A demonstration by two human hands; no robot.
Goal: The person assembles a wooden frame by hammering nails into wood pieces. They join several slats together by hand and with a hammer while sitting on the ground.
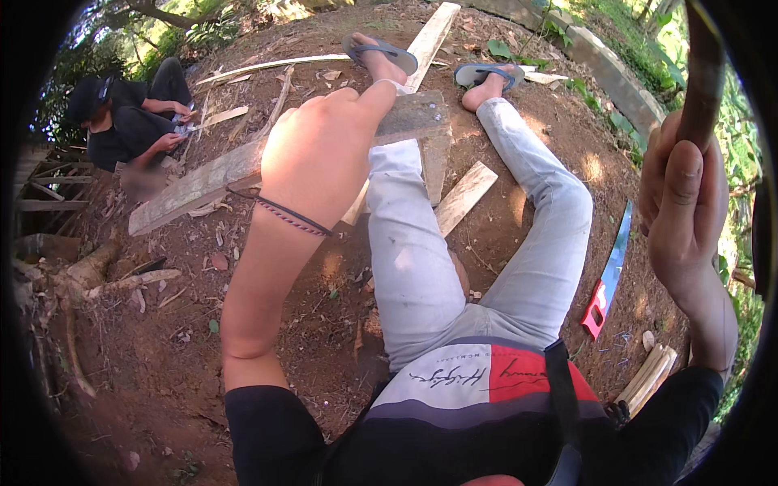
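The person sits on bare reddish-brown dirt with both legs stretched out in pale, worn jeans and a sandal (381, 53) on each foot. A long grey weathered plank (211, 182) lies across the left leg, its rough flat face running from the lower left up toward the knee, where a squared end (421, 113) shows beyond the hand. The left hand (320, 150) is pressed down on this plank, fingers curled and bunched with the forefinger pointing forward; whether anything small is pinched under the fingertips cannot be told. A thin dark cord bracelet (292, 217) circles that wrist. The right hand (681, 202) is raised at the right edge, fingers wrapped tight around a round brown wooden handle (703, 73) that runs up out of the picture; its head is not seen. Between the legs lies a short pale offcut board (463, 194), and a longer light plank (429, 36) stretches away past the feet. To the right of the right leg a hand saw (612, 271) with a bright blade and red grip lies flat on the dirt, and a bundle of thin pale slats (648, 377) sits near the right elbow. Open ground spreads left of the plank, scattered with chips and roots (97, 275). Another person (130, 113) in dark clothes crouches at the upper left, well apart.
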